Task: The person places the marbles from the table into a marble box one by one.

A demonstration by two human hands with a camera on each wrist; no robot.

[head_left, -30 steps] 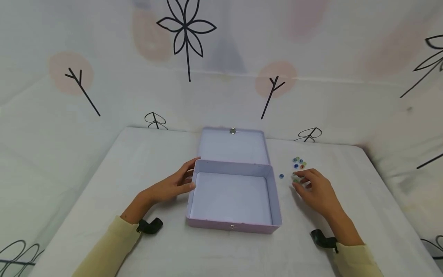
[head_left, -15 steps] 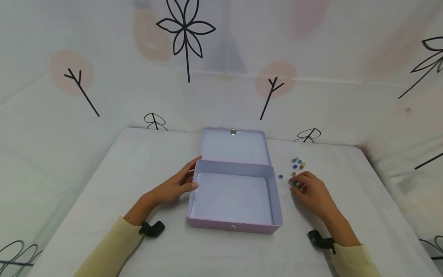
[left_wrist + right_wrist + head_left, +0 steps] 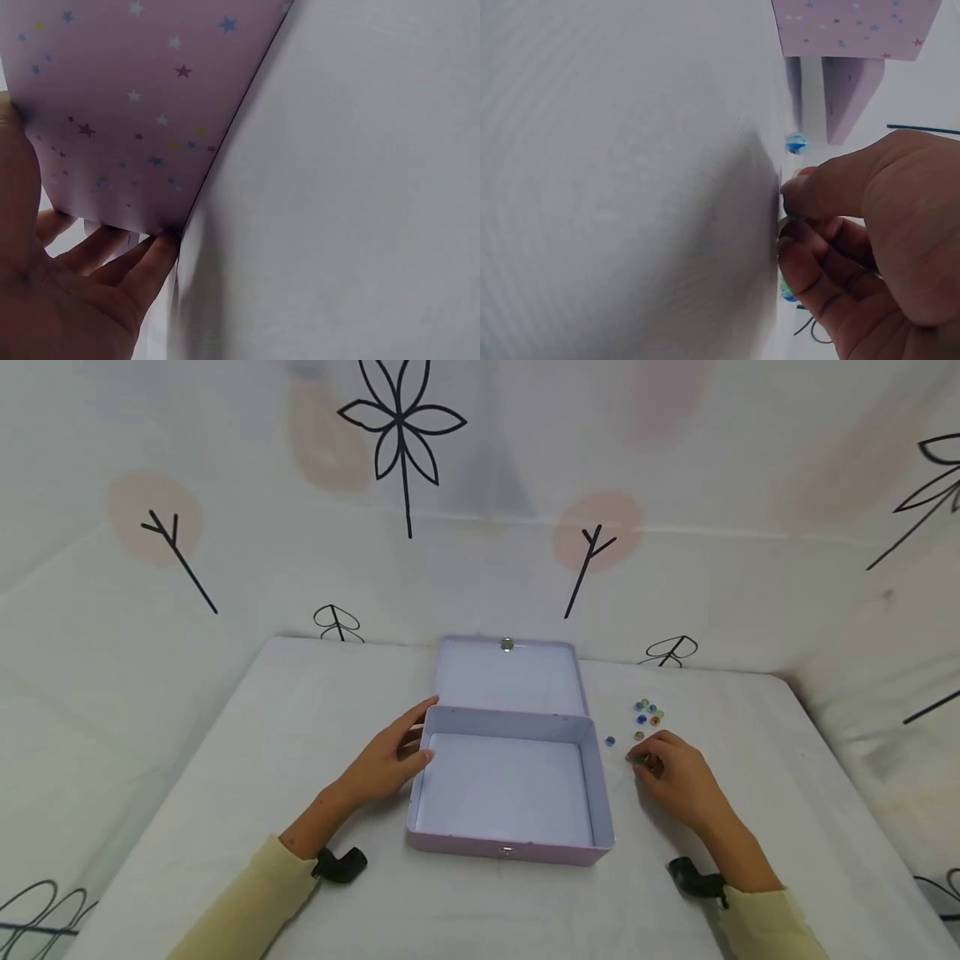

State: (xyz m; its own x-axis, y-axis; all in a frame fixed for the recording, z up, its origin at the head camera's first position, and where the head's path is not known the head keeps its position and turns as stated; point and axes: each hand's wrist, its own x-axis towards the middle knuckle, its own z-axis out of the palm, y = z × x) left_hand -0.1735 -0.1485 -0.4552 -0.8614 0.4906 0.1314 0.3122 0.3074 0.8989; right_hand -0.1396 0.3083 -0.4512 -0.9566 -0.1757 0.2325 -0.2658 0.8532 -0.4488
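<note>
Right hand point(image 3: 677, 783) narrowed — seems to pinch a greenish marble point(image 3: 641, 760) at the worktop point(image 3: 352, 685). Left hand point(image 3: 384, 762) spread wide, touching the box's point(image 3: 480, 844) left side, likely steadying it. Other marbles point(image 3: 642, 720) right of box — handy for reaching; lid point(image 3: 510, 678) laid back, leaving access.

No word, label, brand or number can be read in any view: not on the box point(image 3: 506, 789), marbles point(image 3: 641, 720), tablecloth point(image 3: 337, 702) or backdrop point(image 3: 480, 577).

Right hand point(image 3: 678, 783) mostly hides 1 marble point(image 3: 640, 761); left wrist view crops box point(image 3: 142, 112).
</note>
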